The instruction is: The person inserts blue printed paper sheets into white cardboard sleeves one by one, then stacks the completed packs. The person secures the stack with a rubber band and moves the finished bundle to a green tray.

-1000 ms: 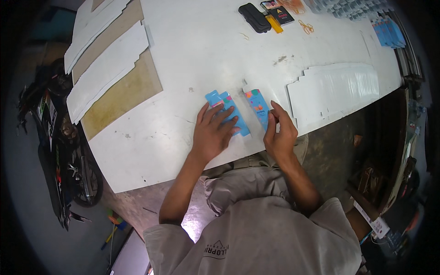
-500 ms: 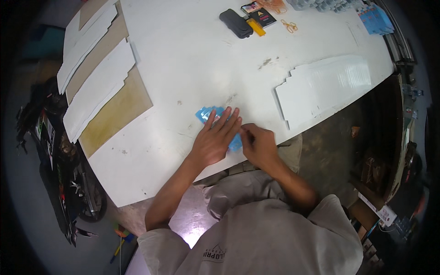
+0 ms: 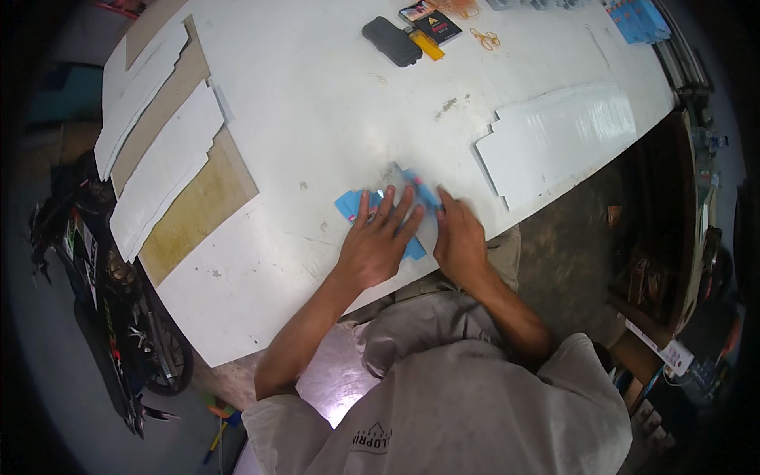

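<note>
Left hand (image 3: 378, 244) lies flat, palm down, fingers spread — pressing on a small stack of blue packets (image 3: 351, 204) near the front edge of the desk (image 3: 317, 119). Not clamped on anything, just resting on top. Right hand (image 3: 459, 237) sits just beside it, also palm down with fingers close together, covering the right end of the same blue packets; a light strip of wrapping shows between the two hands. Packets lie flat on the desk, mostly hidden under both hands.

Further out: a stack of white flat sheets (image 3: 558, 138) to the right of the hands, near the desk's right edge. At the far side — a dark case (image 3: 392, 41), a small black box with a yellow tool (image 3: 431, 32) next to it, orange rubber bands (image 3: 484, 37), and more blue packets (image 3: 637, 20) in the far right corner. Left end of the desk carries white and brown boards (image 3: 170, 158), overlapping at an angle. A motorcycle (image 3: 103, 293) stands on the floor left of the desk.
</note>
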A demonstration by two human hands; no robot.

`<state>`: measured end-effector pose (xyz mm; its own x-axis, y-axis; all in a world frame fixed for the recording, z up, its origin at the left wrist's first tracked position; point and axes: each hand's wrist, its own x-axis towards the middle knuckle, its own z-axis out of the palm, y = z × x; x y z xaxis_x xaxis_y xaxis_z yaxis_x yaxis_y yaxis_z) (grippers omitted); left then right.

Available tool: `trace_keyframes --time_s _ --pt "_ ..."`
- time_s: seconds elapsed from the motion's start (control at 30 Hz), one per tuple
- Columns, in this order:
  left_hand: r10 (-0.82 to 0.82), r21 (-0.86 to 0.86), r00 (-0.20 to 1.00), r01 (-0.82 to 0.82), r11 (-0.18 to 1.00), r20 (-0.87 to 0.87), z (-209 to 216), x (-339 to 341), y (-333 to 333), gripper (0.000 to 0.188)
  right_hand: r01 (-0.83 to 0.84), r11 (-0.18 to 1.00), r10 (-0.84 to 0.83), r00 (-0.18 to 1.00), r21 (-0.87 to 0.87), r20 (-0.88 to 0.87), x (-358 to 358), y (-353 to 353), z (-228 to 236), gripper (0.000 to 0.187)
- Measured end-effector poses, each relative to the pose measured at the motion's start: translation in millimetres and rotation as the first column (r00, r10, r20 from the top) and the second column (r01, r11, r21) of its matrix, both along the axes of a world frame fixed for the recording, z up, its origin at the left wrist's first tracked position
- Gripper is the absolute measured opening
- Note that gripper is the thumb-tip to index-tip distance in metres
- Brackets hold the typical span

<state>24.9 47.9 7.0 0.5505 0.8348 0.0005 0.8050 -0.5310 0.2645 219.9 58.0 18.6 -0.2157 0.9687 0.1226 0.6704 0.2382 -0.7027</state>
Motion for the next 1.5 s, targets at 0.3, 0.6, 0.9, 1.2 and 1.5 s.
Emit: trace_keyframes --time_s 0.3,0.6,0.9,1.2,1.5 --pt "-0.117 -0.161 0.963 0.159 0.974 0.242 7.8 2.5 14.6 0.065 0.185 0.883 -0.361 0.854 0.432 0.374 63.4 42.2 -16.1 0.046" --pt "-0.038 -0.044 0.999 0.037 0.998 -0.024 11.4 12.9 11.6 0.063 0.056 0.979 -0.1 0.971 0.198 0.218 20.7 13.3 -3.2 0.043" --pt "-0.145 -0.161 0.974 0.173 0.972 0.173 9.6 14.3 21.6 0.065 0.207 0.895 -0.341 0.888 0.395 0.308 41.6 23.4 -1.5 0.042" --pt "-0.091 -0.113 0.989 0.105 0.988 0.118 -2.4 21.4 13.7 0.061 0.096 0.987 -0.113 0.985 0.131 0.131 27.5 15.8 -0.3 0.042" --pt "-0.147 -0.121 0.97 0.172 0.978 0.193 4.2 19.4 22.8 0.069 0.268 0.871 -0.402 0.87 0.412 0.286 49.8 31.7 -6.2 0.035"
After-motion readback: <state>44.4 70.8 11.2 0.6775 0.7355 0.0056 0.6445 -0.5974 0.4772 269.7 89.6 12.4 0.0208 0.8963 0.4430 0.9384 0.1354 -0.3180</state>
